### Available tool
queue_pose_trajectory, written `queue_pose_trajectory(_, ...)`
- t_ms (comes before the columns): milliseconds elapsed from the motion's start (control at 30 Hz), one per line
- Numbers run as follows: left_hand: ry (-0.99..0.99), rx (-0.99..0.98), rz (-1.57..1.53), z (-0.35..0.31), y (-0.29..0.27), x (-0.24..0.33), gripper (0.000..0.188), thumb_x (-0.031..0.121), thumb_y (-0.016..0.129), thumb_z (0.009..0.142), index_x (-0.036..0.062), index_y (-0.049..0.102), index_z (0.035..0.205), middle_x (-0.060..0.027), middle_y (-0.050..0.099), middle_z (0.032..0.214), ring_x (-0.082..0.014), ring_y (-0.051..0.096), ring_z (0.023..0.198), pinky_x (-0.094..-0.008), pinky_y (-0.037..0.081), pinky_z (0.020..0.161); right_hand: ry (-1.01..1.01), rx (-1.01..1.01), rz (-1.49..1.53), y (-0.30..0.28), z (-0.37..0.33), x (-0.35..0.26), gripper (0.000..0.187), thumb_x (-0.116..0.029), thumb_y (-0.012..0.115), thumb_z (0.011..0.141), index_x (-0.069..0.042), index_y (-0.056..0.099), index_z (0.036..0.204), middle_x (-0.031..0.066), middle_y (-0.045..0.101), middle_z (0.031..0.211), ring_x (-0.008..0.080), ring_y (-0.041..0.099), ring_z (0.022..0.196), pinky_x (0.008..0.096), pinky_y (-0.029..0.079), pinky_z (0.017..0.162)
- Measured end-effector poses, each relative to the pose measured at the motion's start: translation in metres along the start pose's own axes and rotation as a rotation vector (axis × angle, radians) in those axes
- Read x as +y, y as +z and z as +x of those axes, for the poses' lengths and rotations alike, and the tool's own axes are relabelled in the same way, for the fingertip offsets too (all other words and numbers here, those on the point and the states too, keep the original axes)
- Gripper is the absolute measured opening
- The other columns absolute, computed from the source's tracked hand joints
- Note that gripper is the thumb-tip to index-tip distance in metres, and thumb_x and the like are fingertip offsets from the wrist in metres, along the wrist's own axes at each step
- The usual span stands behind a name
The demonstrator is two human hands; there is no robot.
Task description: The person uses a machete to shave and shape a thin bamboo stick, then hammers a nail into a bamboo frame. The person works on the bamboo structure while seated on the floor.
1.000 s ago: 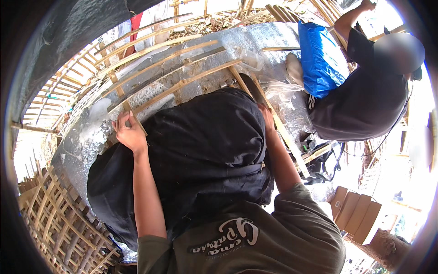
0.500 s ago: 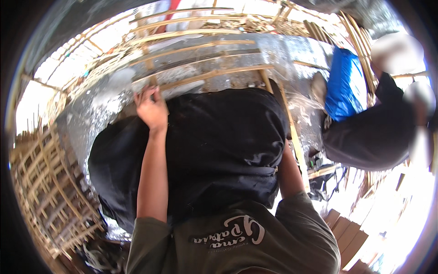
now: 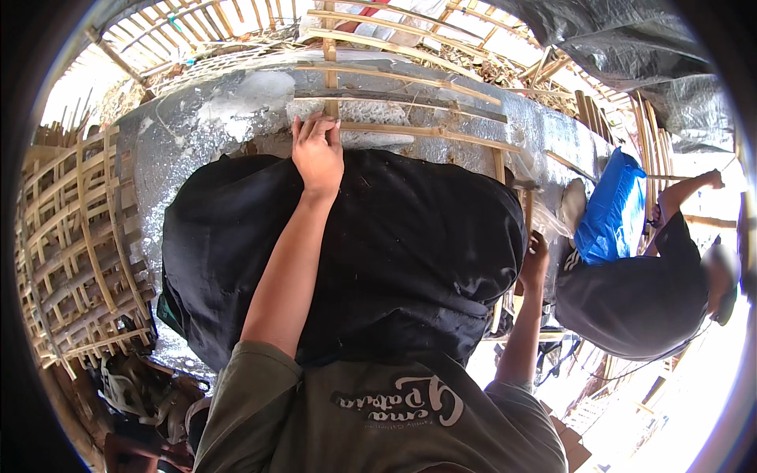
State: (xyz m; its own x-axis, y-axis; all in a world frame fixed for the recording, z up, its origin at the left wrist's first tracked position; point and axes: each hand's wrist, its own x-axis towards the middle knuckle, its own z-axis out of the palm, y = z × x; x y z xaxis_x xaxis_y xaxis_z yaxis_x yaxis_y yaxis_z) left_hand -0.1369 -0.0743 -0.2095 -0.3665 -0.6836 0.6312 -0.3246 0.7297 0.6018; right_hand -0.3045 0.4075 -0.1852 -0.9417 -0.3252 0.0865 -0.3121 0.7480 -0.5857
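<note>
Two bare hands bracket a large black plastic-wrapped bundle [image 3: 394, 252] that fills the middle of the head view and serves as the landmark for all positions given. Left hand [image 3: 317, 154]: at the bundle's far upper edge, palm down, fingers bent over the edge where the black sheet meets a horizontal bamboo slat [image 3: 426, 134]; the fingertips touch the slat, but whether they grip it or the sheet cannot be told. Right hand [image 3: 536, 260]: at the bundle's right side, fingers curled against the black plastic beside an upright bamboo strip [image 3: 527, 217]; the grip itself is hidden behind the bundle's bulge. Beyond the bundle lies a silver foil-covered surface [image 3: 229, 110], crossed by further bamboo slats. Left of the bundle stands a woven bamboo lattice [image 3: 79, 236]. Right of the bundle, well apart from the wearer's hands, a second person in a dark shirt [image 3: 639, 299] bends over with one arm stretched away, a blue plastic sack [image 3: 615, 209] just beside that person's back. Below the bundle appears the wearer's own olive shirt [image 3: 371, 410].
</note>
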Motion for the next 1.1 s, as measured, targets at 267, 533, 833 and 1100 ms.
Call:
queue_pose_trajectory(267,-0.058,0.014,-0.025,0.001,-0.001,0.003,0.010,0.002,0.076,0.085,0.0044,0.066,0.085,-0.0092,0.075,0.098,-0.0308,0.070,0.104,-0.0523,0.045,0.109,0.008,0.283,0.101,-0.080,0.021,-0.104,0.029,-0.013,0.063,0.101,0.001,0.058,0.125,0.0039,0.063,0.072,0.0084,0.056,0.053,0.0256,0.042,0.044)
queue_pose_trajectory(533,-0.065,-0.016,0.003,0.003,-0.002,0.003,0.009,0.004,0.076,0.086,0.0039,0.067,0.083,-0.0084,0.075,0.096,-0.0299,0.070,0.107,-0.0512,0.044,0.110,0.089,-0.135,1.023,-0.033,0.047,-0.288,0.030,-0.016,0.062,0.101,-0.003,0.054,0.127,-0.0017,0.053,0.077,0.0067,0.049,0.056,0.0210,0.038,0.044)
queue_pose_trajectory(833,-0.056,-0.033,-0.008,0.004,0.000,0.007,0.006,0.003,0.072,0.084,0.0044,0.067,0.087,-0.0080,0.072,0.098,-0.0292,0.068,0.106,-0.0509,0.043,0.111,-0.238,-0.468,0.714,0.180,0.072,-0.356,0.036,-0.026,0.062,0.102,-0.001,0.043,0.120,0.0223,0.074,0.102,0.0385,0.072,0.098,0.0468,0.056,0.075)
queue_pose_trajectory(1100,-0.071,-0.060,-0.044,0.004,-0.005,0.005,0.003,0.003,0.068,0.085,0.0025,0.070,0.088,-0.0130,0.072,0.098,-0.0323,0.067,0.108,-0.0530,0.041,0.111,-0.313,-0.278,0.503,0.227,0.051,-0.329,0.028,-0.024,0.068,0.096,-0.002,0.053,0.106,0.0225,0.071,0.093,0.0452,0.069,0.089,0.0494,0.054,0.076)
